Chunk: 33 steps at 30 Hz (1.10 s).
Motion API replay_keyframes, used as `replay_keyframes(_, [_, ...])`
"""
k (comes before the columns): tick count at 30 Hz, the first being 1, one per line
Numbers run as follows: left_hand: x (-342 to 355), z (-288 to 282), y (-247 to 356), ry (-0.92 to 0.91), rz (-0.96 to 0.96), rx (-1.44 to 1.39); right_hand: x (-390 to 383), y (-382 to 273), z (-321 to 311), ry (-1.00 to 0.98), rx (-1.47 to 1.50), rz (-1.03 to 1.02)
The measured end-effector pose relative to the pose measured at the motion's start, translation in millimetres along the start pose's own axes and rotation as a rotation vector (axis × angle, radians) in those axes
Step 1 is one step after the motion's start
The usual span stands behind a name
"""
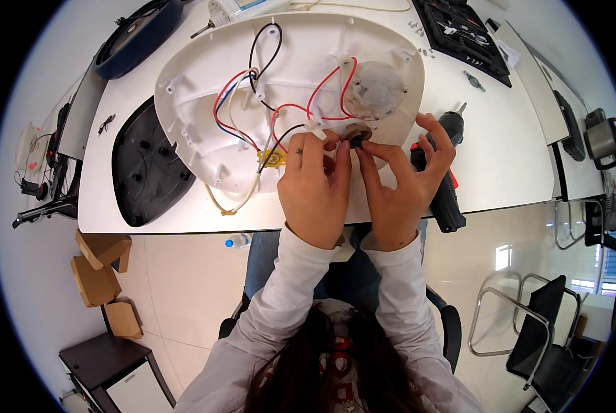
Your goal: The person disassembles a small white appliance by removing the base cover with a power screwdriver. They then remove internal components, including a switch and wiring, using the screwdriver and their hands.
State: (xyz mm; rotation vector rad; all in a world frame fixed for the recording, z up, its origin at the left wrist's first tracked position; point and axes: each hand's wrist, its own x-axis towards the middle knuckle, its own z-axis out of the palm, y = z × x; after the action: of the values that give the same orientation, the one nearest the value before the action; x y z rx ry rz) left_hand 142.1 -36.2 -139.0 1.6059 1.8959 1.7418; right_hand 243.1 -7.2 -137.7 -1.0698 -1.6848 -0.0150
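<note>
A large white plastic housing (204,148) lies open on the table, its hollow inside facing up. Red, black, blue and white wires run across it, with a white connector (315,129) among them. A small round brown part with a black middle (355,132) sits at its near right side. My right hand (401,186) pinches that part's black middle between thumb and index finger, the other fingers raised. Beside it my left hand (315,186) has its fingers curled; what they hold is hidden. Left of that hand is a yellow part (272,158) with wires attached. A whitish round piece (377,89) is fixed at the right.
A black cordless screwdriver (445,186) lies right of my right hand. A black curved cover (146,165) rests at the left, below a dark blue round object (137,38). An open black tool case (463,34) and loose screws (418,29) are at the far right.
</note>
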Motion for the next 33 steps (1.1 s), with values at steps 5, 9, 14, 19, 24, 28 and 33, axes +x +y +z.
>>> replay_keyframes(5, [-0.9,2.1,-3.6,-0.007,0.013,0.02,-0.5,-1.9,2.1,0.002,0.006,0.024])
replay_keyframes(9, [-0.4,2.0,-2.7,-0.008,0.012,0.006,0.6,-1.6,1.4,0.0,0.029,0.03])
replay_keyframes(14, [-0.6,1.7,-4.2,-0.004,0.013,-0.011,-1.0,-2.1,-1.5,-0.041,0.052,0.096])
replay_keyframes(19, [0.2,1.6,-1.6,-0.013,0.022,0.008,-5.3,-3.3,-2.2,-0.127,-0.001,0.105])
replay_keyframes(24, [-0.9,3.0,-6.1,0.002,0.052,0.015,-5.8,-2.3,2.2,-0.154,0.215,0.227])
replay_keyframes(28, [-1.0,2.9,-4.3,-0.005,0.054,0.038,-8.7,1.3,6.0,-0.148,0.259,0.19])
replay_keyframes(33, [-3.1,3.7,-5.9,-0.009,0.066,0.076,-9.1,3.4,6.3,-0.17,0.293,0.19])
